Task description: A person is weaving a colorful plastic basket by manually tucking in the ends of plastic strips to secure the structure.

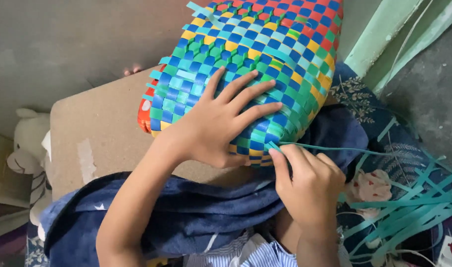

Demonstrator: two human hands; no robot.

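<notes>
A woven basket (pixel 265 44) of blue, green, yellow and red plastic strips lies on its side across my lap and a cardboard sheet (pixel 100 123). My left hand (pixel 221 121) presses flat on the basket's side, fingers spread. My right hand (pixel 305 185) pinches a thin teal strip (pixel 344 148) at the basket's lower edge; the strip runs off to the right.
A bundle of loose teal strips (pixel 413 207) lies at the right on floral fabric (pixel 379 123). A dark blue cloth (pixel 186 212) covers my lap. A white soft toy (pixel 30 143) sits at the left. A pale green frame (pixel 384 29) stands at upper right.
</notes>
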